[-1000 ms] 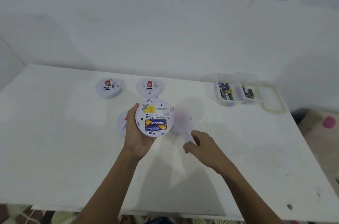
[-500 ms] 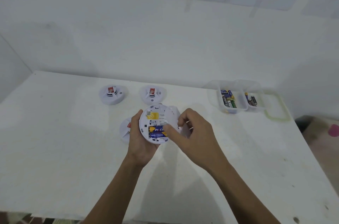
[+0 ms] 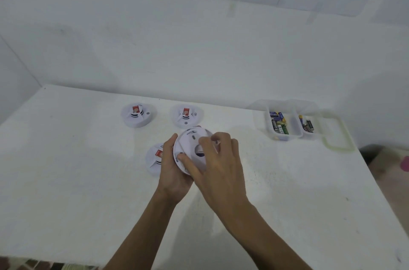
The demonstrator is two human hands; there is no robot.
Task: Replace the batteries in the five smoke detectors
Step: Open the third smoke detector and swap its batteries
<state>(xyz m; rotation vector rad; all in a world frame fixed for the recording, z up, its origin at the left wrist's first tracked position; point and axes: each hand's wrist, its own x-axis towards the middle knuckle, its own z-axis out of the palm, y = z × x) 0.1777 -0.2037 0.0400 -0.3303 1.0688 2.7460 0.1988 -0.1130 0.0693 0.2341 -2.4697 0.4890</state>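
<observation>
Head view, smoke detectors (image 3: 137, 115) on white table (image 3: 66, 181), white wall (image 3: 155, 48) behind

The held detector (image 3: 187, 142) is white, and a dark blue patch shows through its round opening. Left of it and beyond it, 3 more white detectors (image 3: 138, 115) (image 3: 186, 116) (image 3: 153, 160) each carry a red label and thin black stripes. To its right, 2 clear tubs (image 3: 261, 121) hold blue, yellow, green, black and white batteries (image 3: 279, 125). A lid (image 3: 338, 149) past them has a pale yellow-green rim. The table (image 3: 88, 181) beneath is white.
</observation>
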